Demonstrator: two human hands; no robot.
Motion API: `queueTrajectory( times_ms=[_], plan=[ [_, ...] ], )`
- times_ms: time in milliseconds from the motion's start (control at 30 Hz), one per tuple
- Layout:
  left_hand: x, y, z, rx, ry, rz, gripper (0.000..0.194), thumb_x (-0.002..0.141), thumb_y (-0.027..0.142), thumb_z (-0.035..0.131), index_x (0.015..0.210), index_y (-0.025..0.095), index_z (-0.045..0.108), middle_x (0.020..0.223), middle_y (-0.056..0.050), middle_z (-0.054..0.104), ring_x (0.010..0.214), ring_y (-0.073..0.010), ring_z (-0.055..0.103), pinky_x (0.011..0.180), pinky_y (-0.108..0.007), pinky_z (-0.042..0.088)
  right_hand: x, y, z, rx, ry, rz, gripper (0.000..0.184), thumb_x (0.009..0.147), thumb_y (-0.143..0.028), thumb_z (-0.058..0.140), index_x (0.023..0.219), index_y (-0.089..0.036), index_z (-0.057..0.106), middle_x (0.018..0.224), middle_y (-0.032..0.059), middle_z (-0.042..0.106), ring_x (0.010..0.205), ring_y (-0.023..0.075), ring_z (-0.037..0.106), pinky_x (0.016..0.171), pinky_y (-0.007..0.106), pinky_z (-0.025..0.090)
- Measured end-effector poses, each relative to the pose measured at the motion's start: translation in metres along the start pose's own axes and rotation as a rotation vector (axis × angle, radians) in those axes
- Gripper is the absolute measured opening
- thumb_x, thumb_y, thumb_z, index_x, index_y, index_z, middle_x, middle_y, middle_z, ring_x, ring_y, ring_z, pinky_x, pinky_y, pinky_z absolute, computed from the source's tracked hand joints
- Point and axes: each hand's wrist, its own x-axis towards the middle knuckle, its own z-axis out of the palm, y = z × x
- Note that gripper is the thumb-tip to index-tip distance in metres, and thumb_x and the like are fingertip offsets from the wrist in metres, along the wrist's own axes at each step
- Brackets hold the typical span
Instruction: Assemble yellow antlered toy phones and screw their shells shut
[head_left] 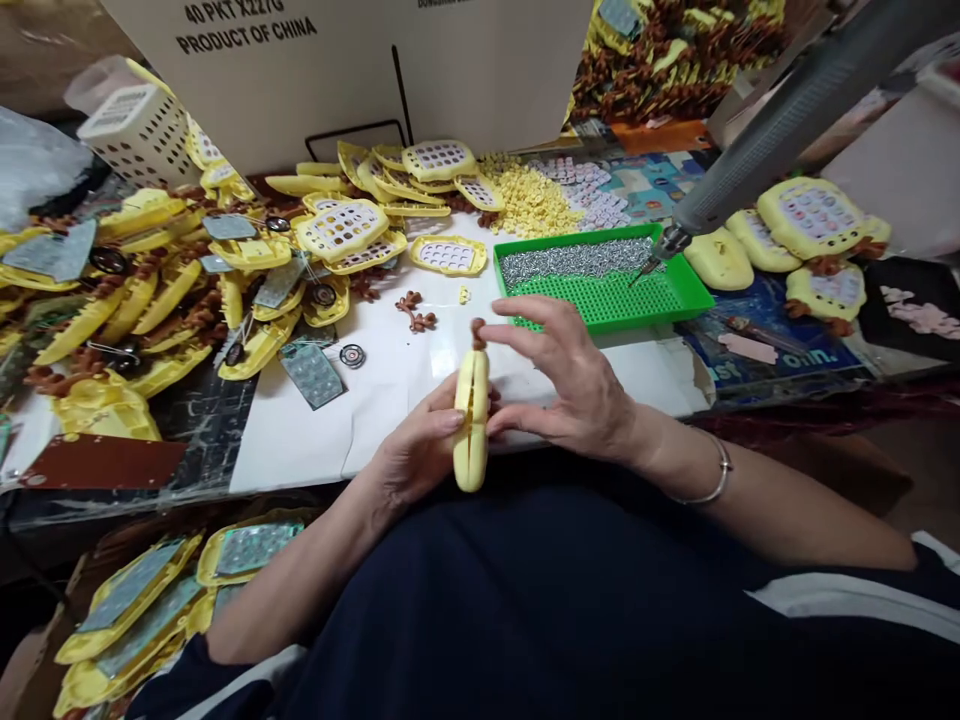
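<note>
Cluttered workbench space stretches across the view, with a white sheet [296, 445] on it and a printed carton [480, 90] standing at the back. Yellow plastic shells [166, 297] heap up on the left; a grey powered screwdriver [757, 150] slants above a green tray [637, 322] of metal screws [577, 262] on the right. At the bench's front edge, the left hand [412, 445] grips a yellow toy casing [471, 462], edge-on and upright, a seam gap showing. The right hand [581, 390] is spread wide, index fingertip by the casing's brown stub [478, 330], thumb beside its flank; whether they touch I cannot tell. Smaller still, a circuit board [311, 375] and round speaker [352, 356] lie leftward.
</note>
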Motion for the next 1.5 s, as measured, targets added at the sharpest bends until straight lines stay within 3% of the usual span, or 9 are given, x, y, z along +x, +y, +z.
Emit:
queueTrajectory(
  times_ms=[167, 333, 567, 667, 800, 900, 1033, 1133, 1500],
  plan=[
    [0.005, -0.004, 0.004, 0.031, 0.216, 0.196, 0.054, 0.059, 0.028, 0.080, 0.107, 0.026, 0.056, 0.093, 0.003, 0.063, 0.086, -0.0137, 0.064, 0.089, -0.030, 0.051, -0.012, -0.017, 0.021, 0.023, 0.024, 0.072, 0.058, 0.088, -0.057, 0.055, 0.123, -0.010, 0.055, 0.107, 0.0153, 0.070, 0.098, 0.0252, 0.064, 0.087, 0.041, 0.053],
    [0.005, -0.008, 0.001, 0.143, 0.196, 0.280, 0.054, 0.061, 0.043, 0.084, 0.104, 0.027, 0.055, 0.115, -0.001, 0.065, 0.106, -0.0164, 0.062, 0.095, -0.031, 0.049, -0.015, -0.019, 0.021, -0.122, 0.011, 0.051, 0.030, 0.094, -0.022, 0.051, 0.121, -0.009, 0.057, 0.106, 0.0147, 0.072, 0.097, 0.0245, 0.067, 0.085, 0.039, 0.054],
    [-0.001, -0.013, -0.005, 0.052, 0.230, 0.158, 0.056, 0.058, 0.039, 0.088, 0.102, 0.023, 0.058, 0.119, -0.005, 0.066, 0.110, -0.0190, 0.063, 0.097, -0.031, 0.052, -0.023, -0.004, 0.023, 0.044, -0.041, 0.079, 0.039, 0.097, -0.038, 0.047, 0.118, -0.008, 0.060, 0.108, 0.0143, 0.073, 0.097, 0.0207, 0.068, 0.087, 0.034, 0.054],
    [-0.014, -0.011, -0.015, 0.137, 0.338, 0.096, 0.059, 0.065, 0.037, 0.085, 0.115, 0.025, 0.056, 0.126, -0.006, 0.063, 0.118, -0.0205, 0.060, 0.104, -0.036, 0.048, -0.026, -0.001, 0.024, 0.023, -0.054, 0.090, 0.037, 0.097, -0.039, 0.048, 0.113, -0.009, 0.063, 0.099, 0.0122, 0.074, 0.089, 0.0194, 0.069, 0.081, 0.031, 0.053],
    [-0.033, -0.005, -0.032, 0.550, 0.489, 0.415, 0.056, 0.079, 0.039, 0.074, 0.129, 0.035, 0.048, 0.138, -0.007, 0.052, 0.126, -0.0228, 0.054, 0.106, -0.043, 0.046, -0.026, 0.001, 0.021, 0.015, -0.091, 0.057, 0.035, 0.094, -0.039, 0.054, 0.108, -0.009, 0.065, 0.096, 0.0115, 0.075, 0.085, 0.0195, 0.070, 0.078, 0.031, 0.053],
    [-0.036, -0.001, -0.031, 1.110, 0.408, 0.709, 0.054, 0.081, 0.029, 0.073, 0.130, 0.033, 0.052, 0.138, -0.007, 0.053, 0.131, -0.0245, 0.048, 0.111, -0.045, 0.038, -0.025, 0.001, 0.021, 0.101, -0.103, 0.066, 0.036, 0.093, -0.040, 0.055, 0.108, -0.010, 0.066, 0.099, 0.0105, 0.075, 0.089, 0.0184, 0.070, 0.081, 0.031, 0.053],
    [-0.024, 0.003, -0.016, 1.566, 0.159, 0.839, 0.036, 0.087, 0.018, 0.064, 0.122, 0.024, 0.060, 0.111, -0.007, 0.069, 0.100, -0.0210, 0.065, 0.093, -0.037, 0.051, -0.023, 0.001, 0.024, 0.200, -0.108, 0.110, 0.034, 0.094, -0.040, 0.054, 0.111, -0.012, 0.065, 0.101, 0.0101, 0.074, 0.094, 0.0173, 0.068, 0.085, 0.031, 0.053],
    [-0.018, 0.003, -0.011, 1.627, 0.155, 0.870, 0.032, 0.089, 0.015, 0.060, 0.121, 0.020, 0.060, 0.105, -0.008, 0.071, 0.092, -0.0190, 0.068, 0.080, -0.030, 0.055, -0.023, 0.000, 0.024, 0.225, -0.115, 0.136, 0.032, 0.095, -0.038, 0.054, 0.111, -0.012, 0.065, 0.103, 0.0109, 0.073, 0.097, 0.0170, 0.067, 0.086, 0.031, 0.054],
    [-0.016, -0.011, -0.012, 1.630, 0.202, 1.014, 0.040, 0.084, 0.010, 0.063, 0.123, 0.020, 0.061, 0.107, -0.011, 0.074, 0.099, -0.0233, 0.071, 0.082, -0.032, 0.059, -0.030, -0.001, 0.032, 0.247, 0.000, 0.110, 0.025, 0.093, -0.029, 0.058, 0.102, -0.007, 0.068, 0.095, 0.0140, 0.074, 0.092, 0.0189, 0.069, 0.085, 0.030, 0.056]
  ],
)
